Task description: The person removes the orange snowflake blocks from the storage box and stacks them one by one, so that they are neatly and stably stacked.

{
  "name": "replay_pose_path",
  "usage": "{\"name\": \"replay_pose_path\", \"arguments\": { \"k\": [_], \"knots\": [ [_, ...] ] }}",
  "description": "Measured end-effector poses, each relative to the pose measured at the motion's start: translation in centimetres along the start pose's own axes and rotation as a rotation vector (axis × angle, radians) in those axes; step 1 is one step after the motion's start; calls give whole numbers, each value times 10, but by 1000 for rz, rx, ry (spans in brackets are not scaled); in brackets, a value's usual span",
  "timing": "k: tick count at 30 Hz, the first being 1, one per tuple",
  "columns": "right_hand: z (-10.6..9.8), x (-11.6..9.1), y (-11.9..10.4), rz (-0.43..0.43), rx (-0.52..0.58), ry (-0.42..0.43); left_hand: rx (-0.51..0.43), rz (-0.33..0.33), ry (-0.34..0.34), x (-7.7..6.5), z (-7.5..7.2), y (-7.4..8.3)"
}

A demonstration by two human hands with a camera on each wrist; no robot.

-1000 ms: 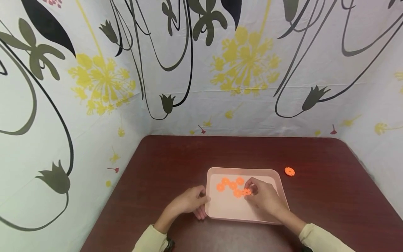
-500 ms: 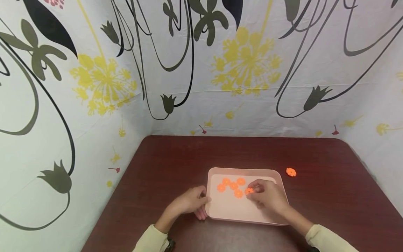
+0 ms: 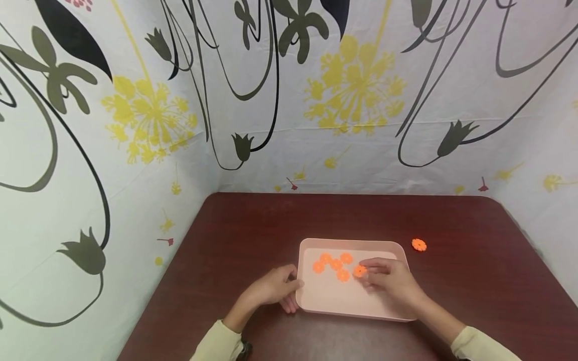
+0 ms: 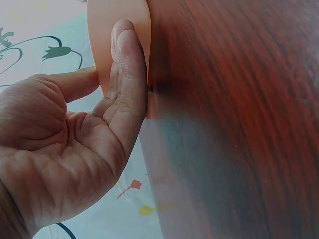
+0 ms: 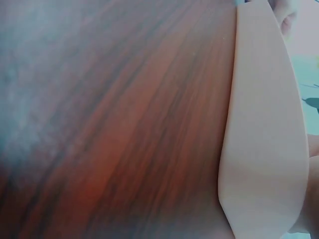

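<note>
A light pink tray (image 3: 329,303) lies on the table in front of me. My left hand (image 3: 273,287) holds its left end, thumb at the rim; in the left wrist view the fingers (image 4: 130,74) lie along the tray's outer wall (image 4: 94,30). Over the tray's right half, my right hand (image 3: 395,281) pinches an orange flower-shaped disc (image 3: 359,271) between fingertips and thumb. Several similar orange discs (image 3: 335,264) lie flat in the tray to its left. In the right wrist view the tray's side wall (image 5: 264,124) hides most of the right hand.
One more orange disc (image 3: 419,244) lies on the dark red-brown wooden table (image 3: 253,220), beyond the tray's right back corner. Behind and beside the table hangs a white cloth (image 3: 289,110) printed with flowers and stems.
My right hand has drawn slightly to the right with the orange disc, away from the other discs. The left hand stays on the tray's end.
</note>
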State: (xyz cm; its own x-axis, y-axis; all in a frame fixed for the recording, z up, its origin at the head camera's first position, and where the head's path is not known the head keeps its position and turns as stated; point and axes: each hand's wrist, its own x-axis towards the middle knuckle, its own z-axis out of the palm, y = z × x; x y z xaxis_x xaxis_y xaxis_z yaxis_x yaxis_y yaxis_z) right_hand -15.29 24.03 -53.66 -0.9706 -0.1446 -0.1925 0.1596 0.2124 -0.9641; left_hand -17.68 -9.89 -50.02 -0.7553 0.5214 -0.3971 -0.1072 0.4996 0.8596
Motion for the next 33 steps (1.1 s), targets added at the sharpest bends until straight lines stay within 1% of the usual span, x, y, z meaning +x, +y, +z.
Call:
{"name": "replay_pose_path", "arguments": {
  "k": [4,8,11,16,19,23,26,30,33],
  "knots": [
    [-4,-2,-6,4,-13,35,2,-2,1,0,0,0],
    [-7,-5,-13,-35,2,76,5,-6,11,2,0,2],
    [-11,-9,-19,-63,29,87,9,-5,12,3,0,2],
    [-20,-16,-25,-49,49,118,11,0,11,2,1,2],
    [-29,-18,-24,-52,82,153,12,-6,11,1,1,0],
    [-46,-17,-17,-106,160,203,9,-14,4,0,0,-4],
    [-60,-15,-10,-129,205,248,1,-11,-1,1,0,-6],
    [-79,-12,-1,-95,260,290,0,-10,-1,1,0,-6],
    [-93,-13,5,-59,325,286,6,-9,3,2,0,-5]
  ]
}}
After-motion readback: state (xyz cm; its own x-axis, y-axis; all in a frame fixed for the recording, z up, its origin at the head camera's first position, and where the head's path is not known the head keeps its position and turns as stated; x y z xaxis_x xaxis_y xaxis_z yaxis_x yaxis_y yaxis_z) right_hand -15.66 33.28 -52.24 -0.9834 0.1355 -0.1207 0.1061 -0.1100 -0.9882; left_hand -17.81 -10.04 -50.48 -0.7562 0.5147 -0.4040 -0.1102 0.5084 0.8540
